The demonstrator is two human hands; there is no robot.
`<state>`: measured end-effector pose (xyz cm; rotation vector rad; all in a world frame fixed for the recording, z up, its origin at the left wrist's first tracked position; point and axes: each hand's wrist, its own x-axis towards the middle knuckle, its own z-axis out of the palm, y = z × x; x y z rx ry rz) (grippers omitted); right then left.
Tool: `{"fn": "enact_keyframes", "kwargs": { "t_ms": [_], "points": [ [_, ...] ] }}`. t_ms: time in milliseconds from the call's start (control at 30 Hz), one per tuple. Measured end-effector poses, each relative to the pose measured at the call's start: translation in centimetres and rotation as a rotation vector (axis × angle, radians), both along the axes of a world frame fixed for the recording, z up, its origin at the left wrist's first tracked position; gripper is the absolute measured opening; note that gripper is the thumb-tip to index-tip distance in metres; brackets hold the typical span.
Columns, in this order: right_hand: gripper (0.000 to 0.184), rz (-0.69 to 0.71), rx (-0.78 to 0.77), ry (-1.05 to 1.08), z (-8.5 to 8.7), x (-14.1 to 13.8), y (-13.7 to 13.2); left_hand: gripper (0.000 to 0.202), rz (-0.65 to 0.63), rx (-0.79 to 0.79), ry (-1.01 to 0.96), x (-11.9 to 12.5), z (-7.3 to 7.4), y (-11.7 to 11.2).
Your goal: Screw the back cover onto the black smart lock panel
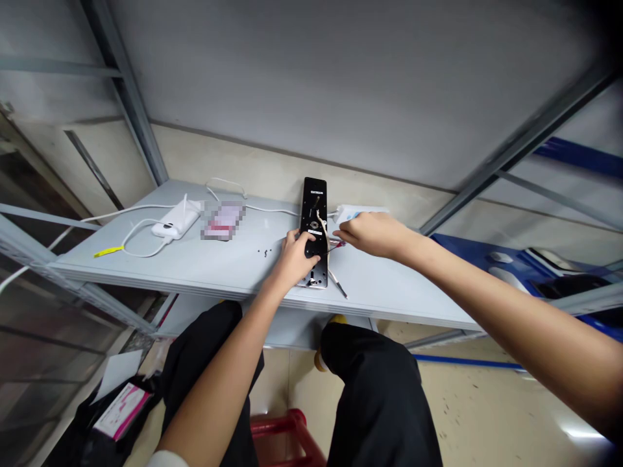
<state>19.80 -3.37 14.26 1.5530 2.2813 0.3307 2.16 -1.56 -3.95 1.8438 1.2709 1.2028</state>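
A long black door lock panel (315,201) lies on the grey shelf, its inner face up, with white labels and screw holes. My left hand (296,256) grips the panel's lower half, thumb and fingers on its face and left edge. Just right of the panel, my right hand (367,233) is closed in a fist. A thin dark and red piece (339,244) shows under its fingers; whether it is a wire or a tool I cannot tell. A whitish cable (323,227) runs down the panel, its dark end (342,288) lying on the shelf.
Several small dark screws (265,252) lie left of the panel on the shelf (233,263). Farther left are a blurred-out pinkish item (224,220) and a white power bank (178,219) with cables. A white and blue object (357,212) lies behind my right hand. A red stool (287,425) stands below.
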Motion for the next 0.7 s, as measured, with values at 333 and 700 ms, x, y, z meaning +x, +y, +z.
{"fn": "enact_keyframes", "kwargs": {
  "t_ms": [333, 700],
  "points": [
    [0.014, 0.081, -0.204, 0.377, 0.6, 2.4, 0.0, 0.045, -0.009, 0.001, -0.011, -0.1, 0.1, 0.0],
    [0.032, 0.035, -0.088, 0.299, 0.3, 0.3, -1.1, 0.045, -0.008, -0.002, -0.005, -0.2, 0.4, -0.2]
  ]
}}
